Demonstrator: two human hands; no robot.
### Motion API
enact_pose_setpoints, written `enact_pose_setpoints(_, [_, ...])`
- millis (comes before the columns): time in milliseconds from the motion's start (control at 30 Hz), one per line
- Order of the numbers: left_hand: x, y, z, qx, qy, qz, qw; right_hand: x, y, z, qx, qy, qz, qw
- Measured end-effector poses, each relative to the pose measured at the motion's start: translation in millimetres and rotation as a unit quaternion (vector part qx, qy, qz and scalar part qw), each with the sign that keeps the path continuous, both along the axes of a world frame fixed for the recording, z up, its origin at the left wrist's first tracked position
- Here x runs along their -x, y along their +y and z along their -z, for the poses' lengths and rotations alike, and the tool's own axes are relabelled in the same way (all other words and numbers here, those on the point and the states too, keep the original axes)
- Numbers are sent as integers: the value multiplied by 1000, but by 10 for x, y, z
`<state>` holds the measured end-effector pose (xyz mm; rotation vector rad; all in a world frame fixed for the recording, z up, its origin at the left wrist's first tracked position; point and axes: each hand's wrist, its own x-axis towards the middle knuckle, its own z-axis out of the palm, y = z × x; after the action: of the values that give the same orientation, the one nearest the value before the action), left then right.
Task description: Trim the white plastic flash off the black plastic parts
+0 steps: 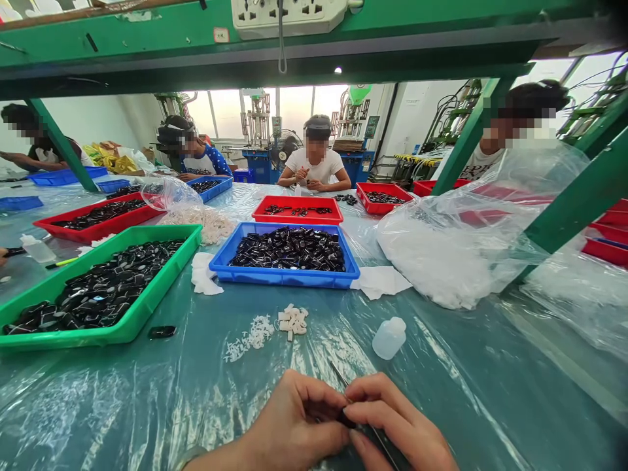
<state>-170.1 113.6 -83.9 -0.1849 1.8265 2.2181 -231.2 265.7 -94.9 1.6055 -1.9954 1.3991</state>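
My left hand (294, 418) is closed, pinching a small black piece (346, 418) at the near edge of the table. My right hand (400, 425) meets it there, fingertips against the same piece. A thin pointed metal tool (338, 374) runs under the right fingers, its tip sticking out beyond them; its kind is not clear. Fingers cover most of the black piece. Beyond the hands lie a heap of small cream blocks (293, 320) and a pile of white bits (252, 337). A translucent plastic bottle (389, 338) stands to the right.
A blue tray (284, 279) and a green tray (118, 335) hold many black parts; one black part (161, 332) lies outside. Red tray (297, 200) stands farther back. Clear bags (441, 255) fill the right. A green beam (147, 49) crosses overhead. Several people sit around the table.
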Motion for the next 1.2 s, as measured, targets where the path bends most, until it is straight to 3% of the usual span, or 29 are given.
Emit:
enact_pose_setpoints(133, [11,5,38,-11,-11,-2,1000,14,60,25,-1,6,24,1000])
enact_pose_setpoints(200, [11,0,66,-19,-27,-18,999,74,110,74,46,17,118,992])
enact_pose_setpoints(267, [9,-8,88,-19,-42,-32,998,181,147,142,112,-6,253,961])
enact_pose_setpoints(333, [6,-13,99,-19,-49,-33,998,318,162,217,114,-94,357,922])
enact_pose_setpoints(400, [6,-16,101,-22,-49,-30,998,452,155,292,65,-209,395,892])
enact_pose_setpoints(500, [11,-18,100,-35,-52,-28,998,593,126,381,-10,-312,362,878])
enact_pose_setpoints(700, [14,-42,129,-51,-39,-13,998,586,127,368,-93,-298,243,918])
enact_pose_setpoints(767, [13,-52,134,-62,-41,-8,997,522,149,304,-90,-240,232,938])
enact_pose_setpoints(867, [12,-61,120,-71,-45,13,996,426,179,186,-52,-12,208,977])
enact_pose_setpoints(967, [8,-58,92,-66,-56,36,996,366,193,89,-28,175,183,967])
enact_pose_setpoints(1200, [-14,-65,80,-111,-47,75,990,304,186,-31,-5,259,192,947])
